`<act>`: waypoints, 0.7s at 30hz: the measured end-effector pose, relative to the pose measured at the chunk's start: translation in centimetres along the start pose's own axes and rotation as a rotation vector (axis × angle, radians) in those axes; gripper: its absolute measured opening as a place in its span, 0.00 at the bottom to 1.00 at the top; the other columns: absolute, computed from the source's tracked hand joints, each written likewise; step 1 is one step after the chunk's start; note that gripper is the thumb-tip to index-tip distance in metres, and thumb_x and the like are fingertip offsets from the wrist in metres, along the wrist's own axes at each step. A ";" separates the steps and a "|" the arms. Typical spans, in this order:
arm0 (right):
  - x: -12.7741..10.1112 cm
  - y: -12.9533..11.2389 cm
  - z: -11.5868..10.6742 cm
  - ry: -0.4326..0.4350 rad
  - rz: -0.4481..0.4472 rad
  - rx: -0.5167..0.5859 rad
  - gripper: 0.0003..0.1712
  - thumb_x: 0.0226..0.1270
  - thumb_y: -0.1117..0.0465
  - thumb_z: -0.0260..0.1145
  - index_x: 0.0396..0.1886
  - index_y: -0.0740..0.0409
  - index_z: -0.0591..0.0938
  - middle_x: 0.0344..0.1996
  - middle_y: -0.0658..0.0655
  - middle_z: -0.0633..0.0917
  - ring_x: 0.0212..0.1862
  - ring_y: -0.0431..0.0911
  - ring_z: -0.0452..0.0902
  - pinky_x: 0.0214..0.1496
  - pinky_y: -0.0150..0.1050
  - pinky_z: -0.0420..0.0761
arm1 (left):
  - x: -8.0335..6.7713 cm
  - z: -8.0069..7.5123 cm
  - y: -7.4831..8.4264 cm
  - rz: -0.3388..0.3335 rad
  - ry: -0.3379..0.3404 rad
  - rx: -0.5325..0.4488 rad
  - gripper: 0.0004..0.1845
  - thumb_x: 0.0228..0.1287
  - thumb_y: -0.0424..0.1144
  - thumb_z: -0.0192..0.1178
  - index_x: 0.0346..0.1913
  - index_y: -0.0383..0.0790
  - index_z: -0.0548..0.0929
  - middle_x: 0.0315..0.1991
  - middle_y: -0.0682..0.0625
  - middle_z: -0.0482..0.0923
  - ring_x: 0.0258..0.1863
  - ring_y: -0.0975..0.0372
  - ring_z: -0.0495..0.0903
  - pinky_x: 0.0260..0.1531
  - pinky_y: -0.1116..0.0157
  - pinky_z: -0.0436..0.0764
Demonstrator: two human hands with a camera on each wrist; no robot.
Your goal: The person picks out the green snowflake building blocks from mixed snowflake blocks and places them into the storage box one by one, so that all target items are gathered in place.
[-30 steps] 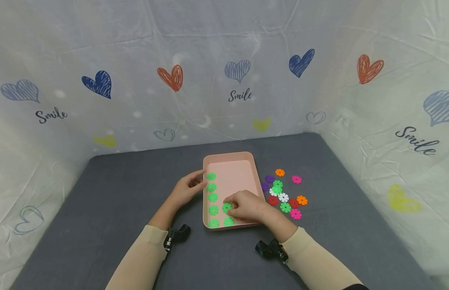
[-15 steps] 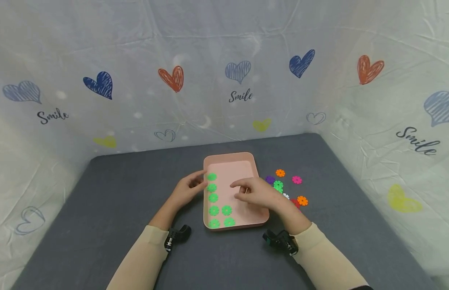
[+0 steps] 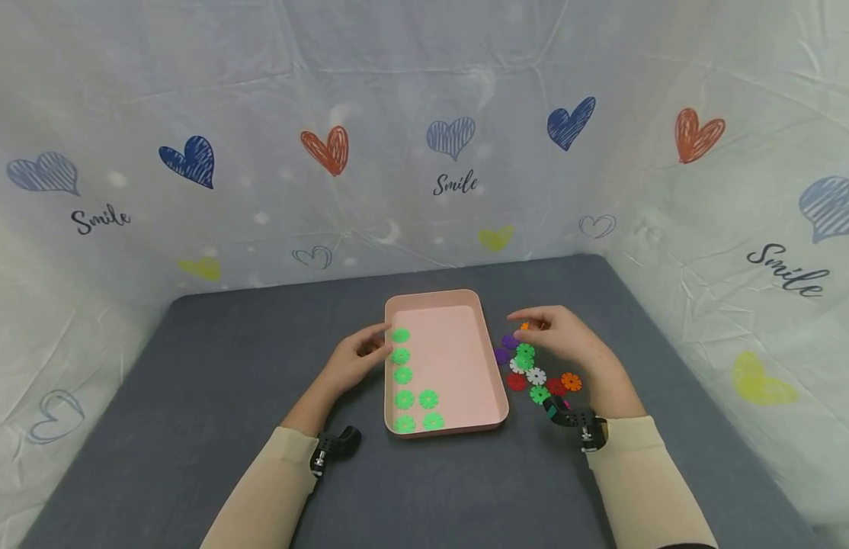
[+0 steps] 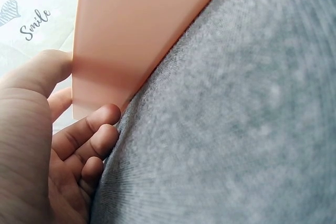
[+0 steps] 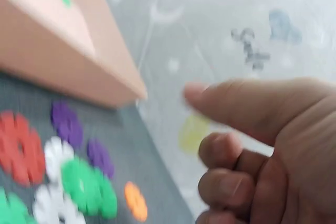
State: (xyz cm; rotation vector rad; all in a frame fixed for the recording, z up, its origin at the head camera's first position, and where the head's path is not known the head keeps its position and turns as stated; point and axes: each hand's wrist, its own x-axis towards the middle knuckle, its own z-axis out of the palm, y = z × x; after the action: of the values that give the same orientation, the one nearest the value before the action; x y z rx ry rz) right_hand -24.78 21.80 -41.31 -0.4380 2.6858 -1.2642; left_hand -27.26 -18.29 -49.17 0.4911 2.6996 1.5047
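A pink tray (image 3: 452, 343) lies on the grey-covered table. Along its left side runs a column of several green notched plastic discs (image 3: 403, 374), and a shorter second column starts beside it at the near end. My left hand (image 3: 352, 360) touches the tray's left rim with thumb and finger; in the left wrist view its other fingers lie loosely bent beside the tray wall. My right hand (image 3: 565, 333) is over the loose discs right of the tray, thumb and index finger apart, with nothing between them. It partly covers an orange disc (image 5: 136, 201).
Right of the tray, the loose discs include purple (image 3: 510, 341), green (image 3: 525, 360), white (image 3: 536, 377), red (image 3: 517, 381) and orange (image 3: 571, 381) ones, some overlapping. A pale sheet printed with hearts (image 3: 450, 137) hangs behind the table and at both sides.
My right hand has let go of a green disc in the second column and moved right, out of the tray, to above the loose discs. My left hand has stayed at the rim.
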 end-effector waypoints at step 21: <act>0.4 2.7 0.9 -0.119 0.198 -0.143 0.14 0.68 0.63 0.73 0.50 0.63 0.88 0.30 0.54 0.81 0.31 0.46 0.72 0.36 0.43 0.75 | 0.0 0.1 -0.1 0.004 0.002 0.002 0.29 0.73 0.48 0.66 0.72 0.46 0.76 0.45 0.48 0.83 0.38 0.58 0.80 0.38 0.58 0.77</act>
State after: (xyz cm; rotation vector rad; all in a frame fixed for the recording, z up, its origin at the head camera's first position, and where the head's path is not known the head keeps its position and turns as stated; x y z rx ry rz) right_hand -25.48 22.63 -44.00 -0.2468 2.6510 -0.9671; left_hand -27.30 -18.29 -49.28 0.4952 2.7041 1.5042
